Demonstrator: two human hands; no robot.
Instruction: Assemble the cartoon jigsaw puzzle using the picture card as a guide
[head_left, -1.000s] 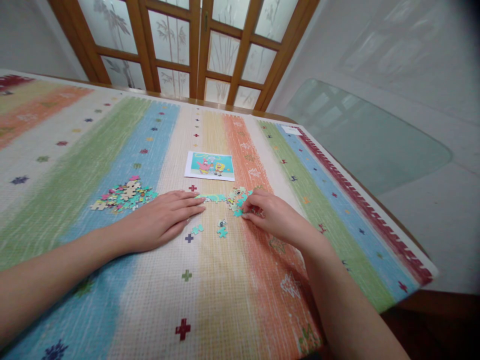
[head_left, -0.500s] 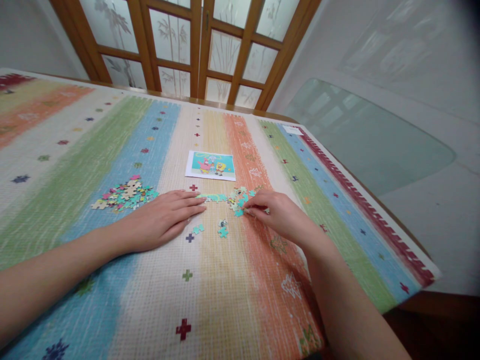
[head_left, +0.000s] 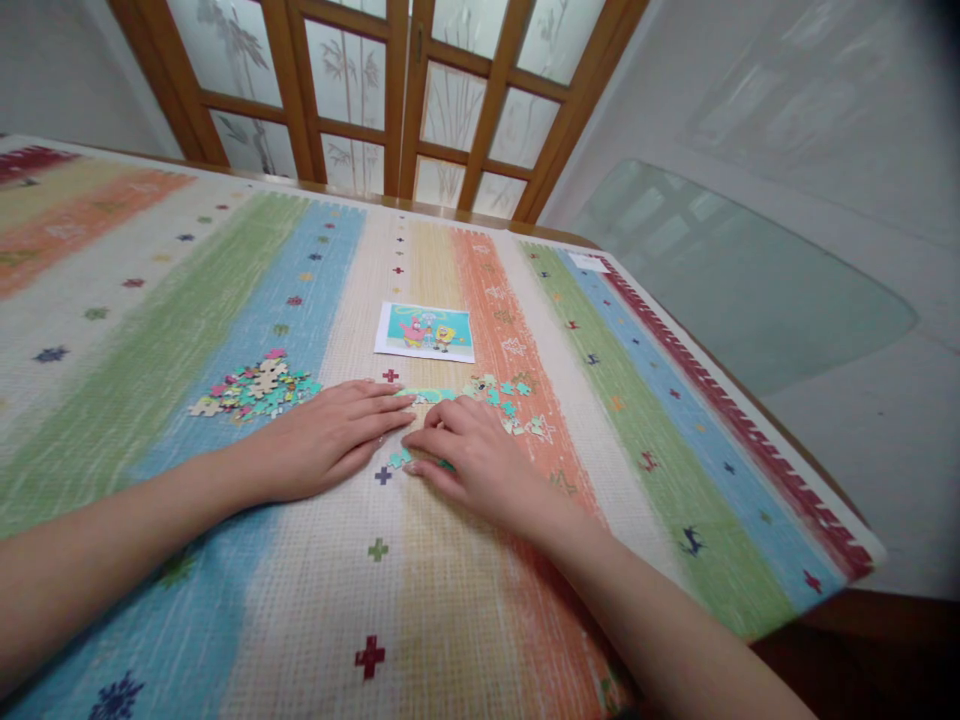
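My left hand [head_left: 341, 440] lies flat on the cloth, its fingers stretched over the left end of a short joined strip of teal puzzle pieces [head_left: 433, 395]. Just to its right, my right hand [head_left: 472, 455] is bent, with thumb and forefinger closing at a small teal puzzle piece [head_left: 400, 457]. More teal shows under the right palm, mostly hidden by the fingers. Loose puzzle pieces [head_left: 508, 408] lie scattered beyond the right hand. A heap of mixed puzzle pieces [head_left: 262, 388] sits left of my left hand.
A printed cartoon picture card [head_left: 426, 332] lies behind the strip. The striped tablecloth [head_left: 300, 610] covers the table, and a white paper slip [head_left: 587, 262] rests near its far right edge. Wooden glass-paned doors [head_left: 397, 110] stand beyond.
My right hand has moved left from the scattered pieces to beside my left hand, covering the loose pieces in front of the strip. My left hand stays in place.
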